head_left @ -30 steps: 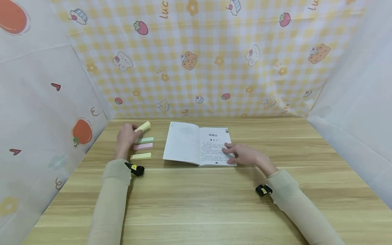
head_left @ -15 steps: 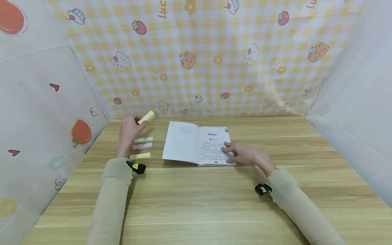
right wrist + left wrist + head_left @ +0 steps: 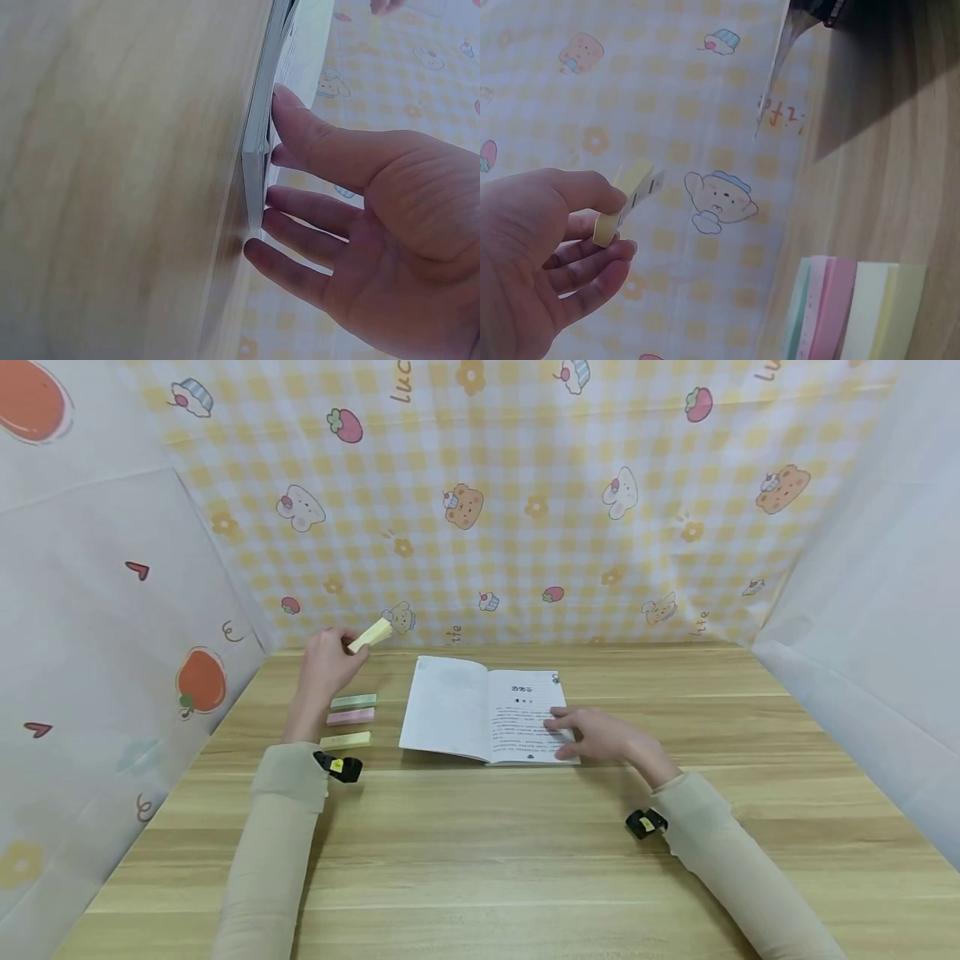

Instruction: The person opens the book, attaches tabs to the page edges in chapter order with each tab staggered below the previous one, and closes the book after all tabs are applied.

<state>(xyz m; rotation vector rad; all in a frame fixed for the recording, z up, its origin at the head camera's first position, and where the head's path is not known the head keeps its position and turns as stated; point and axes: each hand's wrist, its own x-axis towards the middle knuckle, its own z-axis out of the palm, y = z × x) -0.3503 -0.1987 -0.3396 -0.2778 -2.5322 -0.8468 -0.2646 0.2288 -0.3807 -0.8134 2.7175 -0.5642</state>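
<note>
Up at the head, peering forward and down, wide over the tabletop [image 3: 510, 860]; across to the left wrist, in close, tipped sideways, facing past the left hand [image 3: 536, 251] to the checked curtain [image 3: 641, 94]; on to the right wrist, tight and low, catching the book [image 3: 255, 176] edge-on by the right hand [image 3: 401, 214]; sharing both with the head view, the checked curtain with all.

The held pad [image 3: 370, 635] is pale yellow. The table [image 3: 480, 860], banded in tan wood grain, bears a mint-green pad [image 3: 355, 702], a pink pad [image 3: 351, 717] and a yellow pad [image 3: 347, 741]. The open book [image 3: 446, 710] shows white pages with black print. The backdrop [image 3: 525, 443] is yellow-and-white gingham with pink-red strawberries; the sleeves [image 3: 272, 852] are beige.
</note>
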